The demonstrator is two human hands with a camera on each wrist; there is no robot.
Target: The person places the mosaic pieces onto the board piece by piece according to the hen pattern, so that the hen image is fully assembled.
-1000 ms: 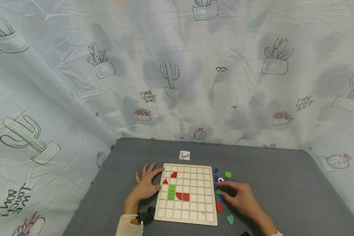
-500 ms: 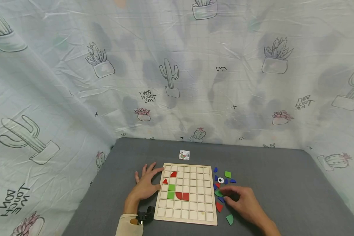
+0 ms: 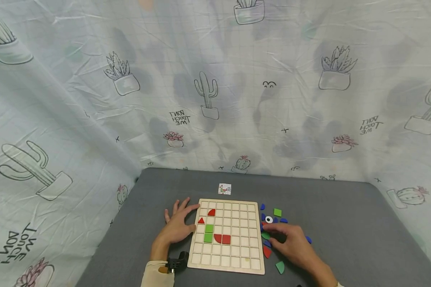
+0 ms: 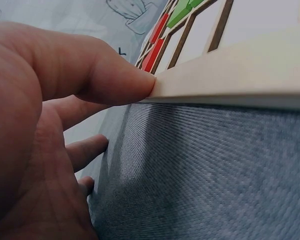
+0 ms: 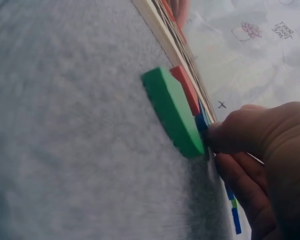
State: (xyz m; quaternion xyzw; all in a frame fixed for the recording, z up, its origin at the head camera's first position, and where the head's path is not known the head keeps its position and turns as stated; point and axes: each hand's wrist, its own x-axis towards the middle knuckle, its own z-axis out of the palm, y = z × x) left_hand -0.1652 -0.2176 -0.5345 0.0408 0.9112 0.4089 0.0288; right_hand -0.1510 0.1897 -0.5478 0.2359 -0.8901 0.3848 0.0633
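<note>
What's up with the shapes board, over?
Left hand touches wooden board. Right hand at loose pieces. Six shapes on board. Loose pieces crowd right edge.

A grey desk (image 3: 327, 207) closed in by pale, cactus-printed cloth (image 3: 237, 52).
The cloth hangs behind the desk and along both sides, creased all over — a long diagonal fold (image 3: 62, 85) runs down on the left toward the desk's far corner. Outlined potted cacti (image 3: 206, 95), pinkish succulents (image 3: 174, 139), small crosses (image 3: 285, 130) and mirror-reversed lettering (image 3: 180, 117) repeat across it, among blurry greyish patches (image 3: 186, 91). The desk's far corners are rounded, its top dark and matte — finely textured close up. The light is soft and diffuse.
</note>
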